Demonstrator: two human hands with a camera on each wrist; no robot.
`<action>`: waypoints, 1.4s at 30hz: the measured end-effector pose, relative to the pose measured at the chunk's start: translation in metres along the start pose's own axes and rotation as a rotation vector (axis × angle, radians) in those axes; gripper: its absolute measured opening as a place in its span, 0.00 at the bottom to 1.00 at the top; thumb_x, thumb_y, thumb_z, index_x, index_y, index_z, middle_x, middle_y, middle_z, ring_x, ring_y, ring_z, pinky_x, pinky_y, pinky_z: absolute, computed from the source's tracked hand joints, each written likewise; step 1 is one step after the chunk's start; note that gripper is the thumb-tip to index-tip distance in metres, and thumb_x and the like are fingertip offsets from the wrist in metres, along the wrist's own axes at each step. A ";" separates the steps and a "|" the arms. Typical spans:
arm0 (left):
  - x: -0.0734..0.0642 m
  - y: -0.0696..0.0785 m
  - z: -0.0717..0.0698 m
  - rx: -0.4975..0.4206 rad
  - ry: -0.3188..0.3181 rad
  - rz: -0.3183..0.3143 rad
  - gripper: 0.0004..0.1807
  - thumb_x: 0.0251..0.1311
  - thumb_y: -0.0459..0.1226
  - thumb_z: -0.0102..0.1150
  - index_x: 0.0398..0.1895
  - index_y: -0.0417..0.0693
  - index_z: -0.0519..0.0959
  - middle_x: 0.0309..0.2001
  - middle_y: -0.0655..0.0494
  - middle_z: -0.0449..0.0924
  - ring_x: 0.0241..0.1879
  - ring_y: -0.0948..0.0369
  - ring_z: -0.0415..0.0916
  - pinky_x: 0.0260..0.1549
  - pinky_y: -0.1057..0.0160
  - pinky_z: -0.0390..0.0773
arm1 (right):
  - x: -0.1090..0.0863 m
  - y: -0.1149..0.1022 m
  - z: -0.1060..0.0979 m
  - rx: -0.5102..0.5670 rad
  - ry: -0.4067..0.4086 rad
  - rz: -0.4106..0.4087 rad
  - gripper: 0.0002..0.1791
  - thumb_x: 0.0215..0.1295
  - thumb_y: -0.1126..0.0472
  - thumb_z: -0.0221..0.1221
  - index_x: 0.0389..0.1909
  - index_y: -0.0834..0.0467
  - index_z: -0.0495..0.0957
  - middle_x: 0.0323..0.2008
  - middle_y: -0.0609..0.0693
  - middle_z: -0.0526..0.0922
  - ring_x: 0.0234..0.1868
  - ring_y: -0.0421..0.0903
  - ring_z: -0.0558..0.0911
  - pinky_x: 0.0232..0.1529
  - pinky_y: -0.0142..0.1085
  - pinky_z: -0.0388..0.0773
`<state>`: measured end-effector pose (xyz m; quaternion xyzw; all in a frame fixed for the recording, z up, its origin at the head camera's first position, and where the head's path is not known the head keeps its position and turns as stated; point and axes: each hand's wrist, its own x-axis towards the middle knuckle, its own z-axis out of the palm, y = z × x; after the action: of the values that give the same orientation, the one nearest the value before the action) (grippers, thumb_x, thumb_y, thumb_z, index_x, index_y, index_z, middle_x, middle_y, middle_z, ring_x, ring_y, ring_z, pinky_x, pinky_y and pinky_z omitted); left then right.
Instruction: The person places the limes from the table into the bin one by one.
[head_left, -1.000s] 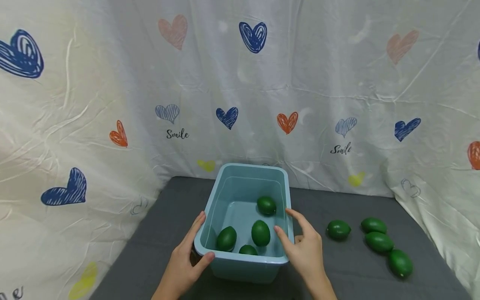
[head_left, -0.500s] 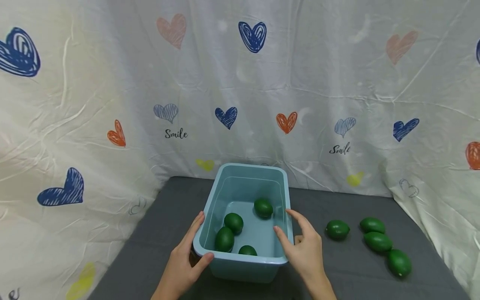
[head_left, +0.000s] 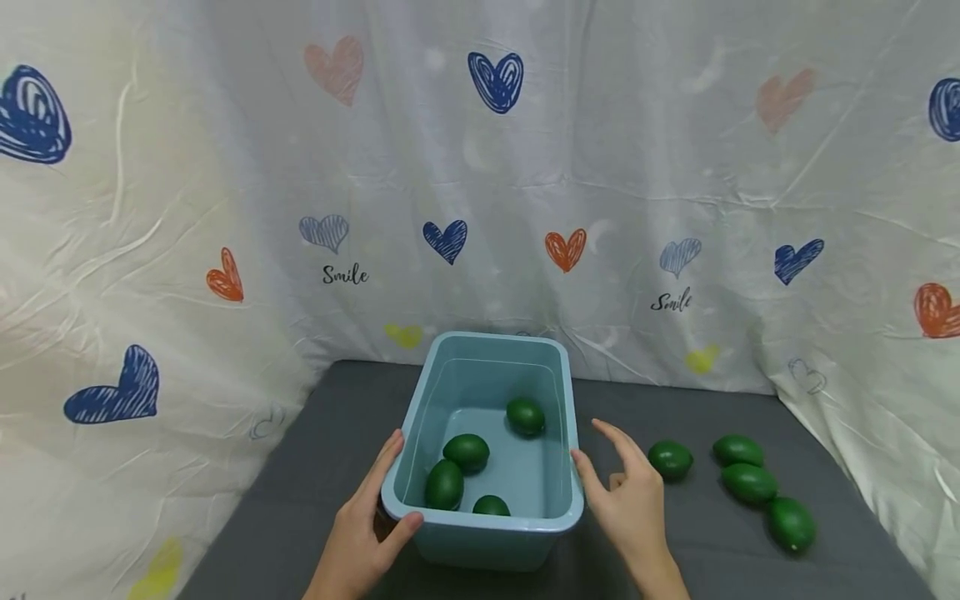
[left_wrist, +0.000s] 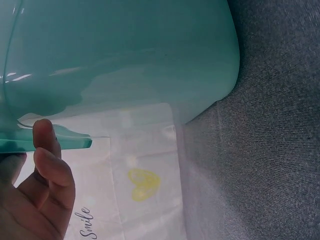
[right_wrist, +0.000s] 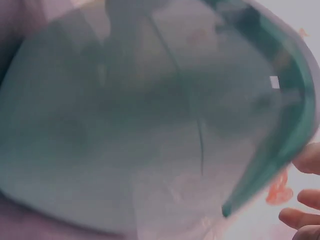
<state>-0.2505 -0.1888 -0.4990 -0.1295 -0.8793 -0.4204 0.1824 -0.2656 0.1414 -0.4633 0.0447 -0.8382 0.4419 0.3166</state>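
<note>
A light blue plastic bin (head_left: 495, 522) stands in the middle of the table. Several green limes lie inside, among them one lime (head_left: 526, 416) near the right wall and a pair at the left, a lime (head_left: 467, 452) touching a second lime (head_left: 445, 485). My left hand (head_left: 358, 523) holds the bin's front left corner, thumb on the front rim and fingers along the left side. In the left wrist view its fingers (left_wrist: 55, 172) lie at the rim. Just outside the right rim is my right hand (head_left: 632, 496), index finger extended away from the bin, thumb tip right at the rim.
To the right of the bin several more limes rest on the dark grey cloth (head_left: 705, 533): one lime (head_left: 671, 460) apart, the others in a slanting row beside a lime (head_left: 750, 483). A white curtain (head_left: 630, 167) with printed hearts hangs behind and at the sides.
One lime inside the bin has rolled left against another lime. My right hand has come off the bin's right rim and shifted right. The left hand keeps its hold.
</note>
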 end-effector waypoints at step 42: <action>0.003 0.001 -0.002 -0.037 -0.012 0.008 0.49 0.68 0.45 0.71 0.87 0.69 0.53 0.84 0.64 0.54 0.79 0.66 0.58 0.63 0.79 0.62 | -0.006 0.150 -0.114 -0.402 0.193 0.361 0.44 0.61 0.57 0.75 0.74 0.71 0.69 0.65 0.75 0.76 0.56 0.76 0.78 0.54 0.69 0.73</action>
<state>-0.2522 -0.1894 -0.4959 -0.1389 -0.8719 -0.4351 0.1766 -0.2581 0.3187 -0.5271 -0.2111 -0.8695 0.3181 0.3134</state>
